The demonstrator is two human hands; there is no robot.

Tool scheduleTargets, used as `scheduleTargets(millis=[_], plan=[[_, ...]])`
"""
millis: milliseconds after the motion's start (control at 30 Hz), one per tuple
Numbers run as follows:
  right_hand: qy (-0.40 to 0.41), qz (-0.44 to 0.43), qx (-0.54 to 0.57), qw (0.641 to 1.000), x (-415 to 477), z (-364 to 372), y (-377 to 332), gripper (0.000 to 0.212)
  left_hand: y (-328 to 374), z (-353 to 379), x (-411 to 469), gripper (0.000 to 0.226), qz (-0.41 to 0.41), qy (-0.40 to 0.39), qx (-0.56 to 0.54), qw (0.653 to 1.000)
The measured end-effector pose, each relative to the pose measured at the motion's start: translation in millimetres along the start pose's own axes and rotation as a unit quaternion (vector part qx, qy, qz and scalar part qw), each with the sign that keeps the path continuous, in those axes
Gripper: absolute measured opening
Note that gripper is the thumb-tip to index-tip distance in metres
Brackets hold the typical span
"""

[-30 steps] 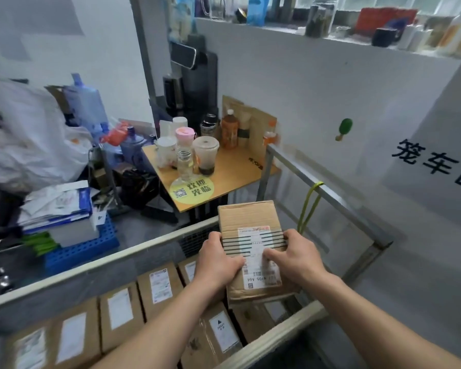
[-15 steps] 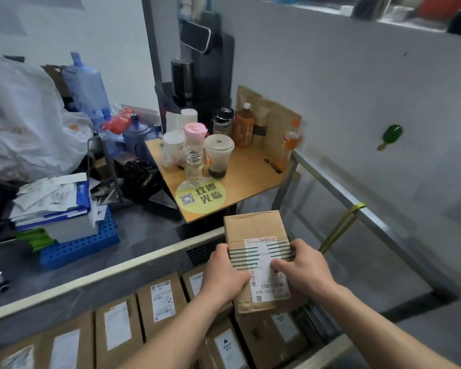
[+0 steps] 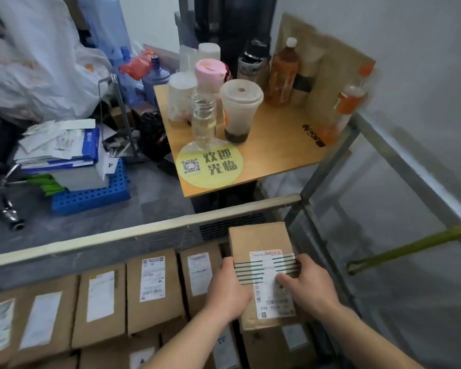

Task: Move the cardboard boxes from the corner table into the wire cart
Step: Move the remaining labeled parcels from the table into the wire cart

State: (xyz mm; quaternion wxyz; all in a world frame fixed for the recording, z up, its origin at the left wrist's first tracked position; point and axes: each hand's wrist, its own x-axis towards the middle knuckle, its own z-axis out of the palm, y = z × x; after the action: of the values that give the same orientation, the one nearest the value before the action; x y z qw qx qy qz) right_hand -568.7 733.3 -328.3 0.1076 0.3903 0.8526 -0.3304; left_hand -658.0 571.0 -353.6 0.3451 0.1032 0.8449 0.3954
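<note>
Inside the wire cart [image 3: 144, 230], at its right end, the left hand [image 3: 228, 290] and right hand [image 3: 308, 284] clamp a cardboard box [image 3: 261, 243] above the packed boxes [image 3: 152, 291]; it could snag on a neighbouring box edge and tip.

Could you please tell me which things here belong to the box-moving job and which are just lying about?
Job: held cardboard box, left hand, right hand, packed boxes, wire cart.
Lying about: lidded cup, brown bottle, blue crate, paper stack, white bag.
</note>
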Motion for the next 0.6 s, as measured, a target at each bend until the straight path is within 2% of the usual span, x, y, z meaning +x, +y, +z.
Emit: scheduleTargets(millis=[233,600], plan=[[-0.043,-0.010,0.014,0.999,90.6,70.8,49.2,0.028,-55.2,48.2,76.9,0.045,-0.051,0.011,0.028,0.998],[-0.074,-0.046,0.038,0.995,190.4,148.3,92.0,0.028,-108.8,85.1,166.5,0.040,-0.085,-0.008,0.061,0.994]])
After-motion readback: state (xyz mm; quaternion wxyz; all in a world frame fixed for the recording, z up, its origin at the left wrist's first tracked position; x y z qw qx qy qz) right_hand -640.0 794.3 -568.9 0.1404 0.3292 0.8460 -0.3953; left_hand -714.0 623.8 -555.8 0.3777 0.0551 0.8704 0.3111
